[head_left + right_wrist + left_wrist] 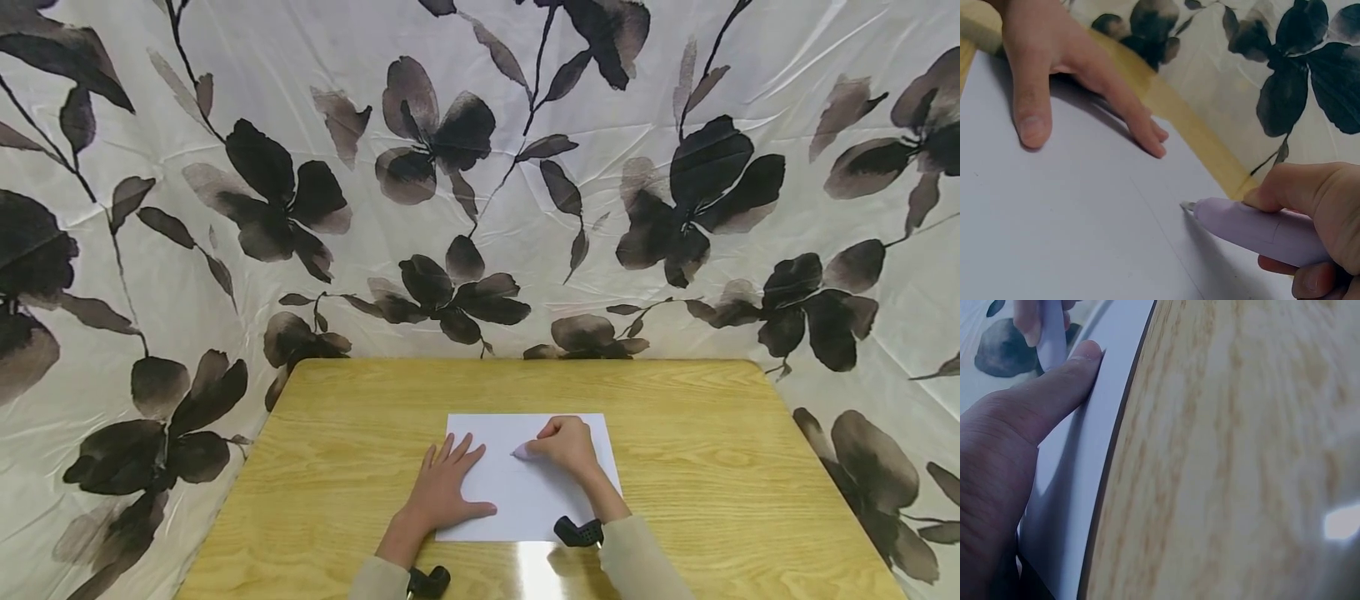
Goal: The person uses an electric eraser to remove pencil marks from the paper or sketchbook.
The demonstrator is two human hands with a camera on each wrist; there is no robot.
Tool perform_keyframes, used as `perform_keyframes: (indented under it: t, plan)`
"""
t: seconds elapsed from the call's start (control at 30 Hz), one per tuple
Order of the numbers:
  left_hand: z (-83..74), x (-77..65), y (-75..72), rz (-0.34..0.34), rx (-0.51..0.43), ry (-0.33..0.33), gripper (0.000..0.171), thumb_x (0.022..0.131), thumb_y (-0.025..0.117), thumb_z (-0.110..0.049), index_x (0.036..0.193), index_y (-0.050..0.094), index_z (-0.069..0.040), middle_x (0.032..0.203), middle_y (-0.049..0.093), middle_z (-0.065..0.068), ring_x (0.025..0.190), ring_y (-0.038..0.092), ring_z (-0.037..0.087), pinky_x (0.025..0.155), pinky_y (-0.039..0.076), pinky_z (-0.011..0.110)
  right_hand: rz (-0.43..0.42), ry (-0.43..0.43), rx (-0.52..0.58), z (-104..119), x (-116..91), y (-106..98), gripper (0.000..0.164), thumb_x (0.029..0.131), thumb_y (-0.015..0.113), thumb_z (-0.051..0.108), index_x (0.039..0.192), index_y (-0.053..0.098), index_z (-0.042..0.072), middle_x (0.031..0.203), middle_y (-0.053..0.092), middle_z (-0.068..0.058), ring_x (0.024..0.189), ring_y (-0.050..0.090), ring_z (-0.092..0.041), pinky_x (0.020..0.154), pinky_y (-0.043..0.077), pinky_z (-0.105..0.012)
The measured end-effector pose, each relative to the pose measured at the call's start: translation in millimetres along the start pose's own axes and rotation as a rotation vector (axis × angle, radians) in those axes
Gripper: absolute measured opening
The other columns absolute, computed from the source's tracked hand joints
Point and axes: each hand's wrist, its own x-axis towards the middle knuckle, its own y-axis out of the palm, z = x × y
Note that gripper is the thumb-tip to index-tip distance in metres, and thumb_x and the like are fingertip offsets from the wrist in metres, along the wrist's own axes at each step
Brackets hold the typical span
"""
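Observation:
A white sheet of paper [498, 521] lies on the wooden table. On its left side my left hand [442, 492] rests with fingers spread and thumb extended; the right wrist view also shows this hand [1054, 56] on the sheet. My right hand [568, 446] grips a lavender craft knife [1260, 231] over the sheet's upper right part. The knife's short metal tip points left, close over the paper. Thin straight lines run across the sheet near that tip in the right wrist view. In the left wrist view, the knife [1052, 337] shows just beyond my left thumb [1054, 394].
The yellow wood-grain table [337, 433] extends around the paper, with a bright reflection near its front edge. Behind it hangs a pale cloth [555, 250] printed with dark flowers. Black wrist devices [579, 532] sit at both sleeves.

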Motion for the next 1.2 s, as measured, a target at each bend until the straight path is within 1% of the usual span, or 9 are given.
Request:
perform_keyframes:
  t: [0.17,0.43,0.63,0.73,1.03,1.2]
  plan:
    - [-0.5,-0.8,1.3,0.002,-0.003,-0.001,0.1,0.072,0.056,-0.082,0.151,0.039,-0.022,0.159,0.023,0.007,0.146,0.011,0.036,0.112,0.008,0.061,0.012,-0.001,-0.01,-1.7,0.7,1.4,0.026,0.063,0.091,0.023,0.063,0.067,0.011,0.062,0.062,0.001,0.06,0.054,-0.017,0.051,0.043,-0.028]
    - [-0.6,-1.7,0.2,-0.006,0.001,0.001,0.1,0.072,0.056,-0.081,0.15,0.04,-0.021,0.158,0.024,0.007,0.145,0.013,0.037,0.112,0.009,0.061,0.021,0.0,-0.008,0.0,3.1,2.3,0.027,0.061,0.091,0.022,0.063,0.066,0.011,0.062,0.061,0.001,0.061,0.053,-0.017,0.051,0.043,-0.028]
    - [0.1,-0.4,-0.4,-0.003,0.006,0.002,0.1,0.072,0.056,-0.082,0.15,0.039,-0.022,0.159,0.024,0.007,0.145,0.013,0.036,0.112,0.009,0.06,0.003,-0.005,-0.004,0.5,4.5,3.9,0.028,0.06,0.092,0.022,0.062,0.066,0.011,0.061,0.061,0.002,0.06,0.054,-0.017,0.051,0.043,-0.029]
    - [0.5,-0.8,-0.4,-0.004,0.001,-0.001,0.1,0.072,0.056,-0.082,0.15,0.04,-0.022,0.159,0.024,0.007,0.145,0.012,0.037,0.112,0.009,0.061,0.011,-0.011,-0.009,1.2,5.0,4.8,0.028,0.061,0.092,0.022,0.063,0.066,0.011,0.061,0.061,0.002,0.06,0.054,-0.017,0.051,0.043,-0.029]
    - [0.4,-2.3,0.4,0.003,0.007,0.0,0.101,0.072,0.055,-0.083,0.15,0.04,-0.021,0.159,0.024,0.007,0.145,0.013,0.037,0.112,0.009,0.061,0.023,0.02,0.012,-0.2,3.7,5.6,0.028,0.061,0.092,0.022,0.064,0.066,0.011,0.063,0.062,0.001,0.062,0.054,-0.017,0.053,0.044,-0.029]
    - [1.2,-3.2,0.2,0.002,0.01,-0.002,0.1,0.072,0.055,-0.082,0.151,0.039,-0.022,0.159,0.023,0.007,0.145,0.012,0.037,0.112,0.009,0.061,0.028,-0.004,0.007,1.3,4.9,7.6,0.027,0.061,0.091,0.02,0.064,0.066,0.011,0.064,0.063,0.001,0.062,0.055,-0.018,0.052,0.044,-0.029]
